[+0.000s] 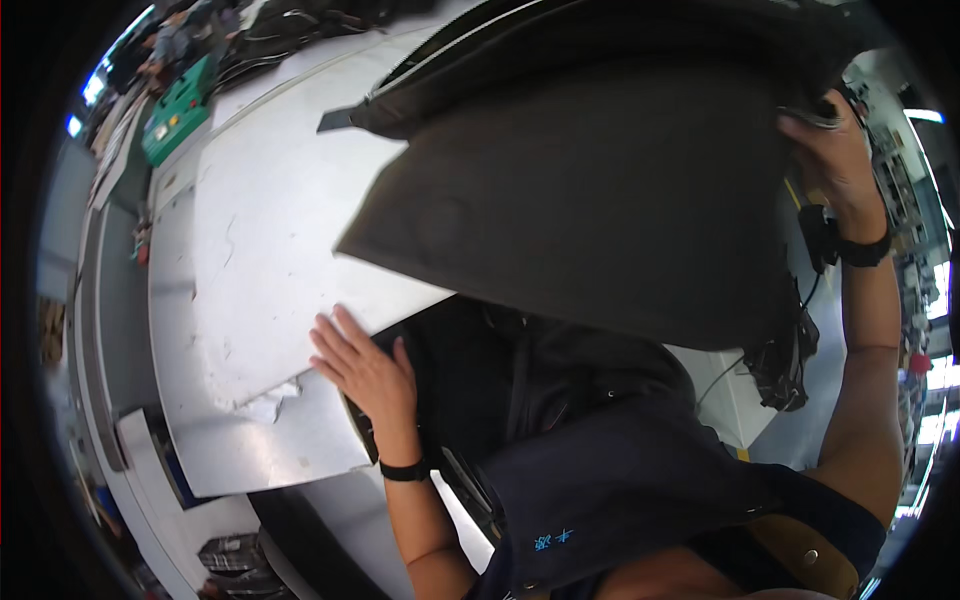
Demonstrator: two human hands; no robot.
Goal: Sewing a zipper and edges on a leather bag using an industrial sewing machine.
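Note:
A large dark fabric bag (600, 190) with a zipper (452, 42) along its upper edge spreads above the white table. At its far right edge, my right hand (840, 155) is closed on the fabric, thumb in front beside a piece of zipper. A short strap tab (340, 121) sticks out at the bag's left end. My left hand (365, 370) has its fingers stretched out over the near edge of the white board (270, 230), below the bag's pointed corner and apart from it. More black fabric (590, 365) lies between my body and the table.
A green machine part (177, 112) with buttons stands at the far left of the table. Black material (290, 40) is heaped behind it. A crumpled scrap (270, 402) lies by the board's near edge. Black wrapped goods (785, 360) sit at right. People are in the far left background.

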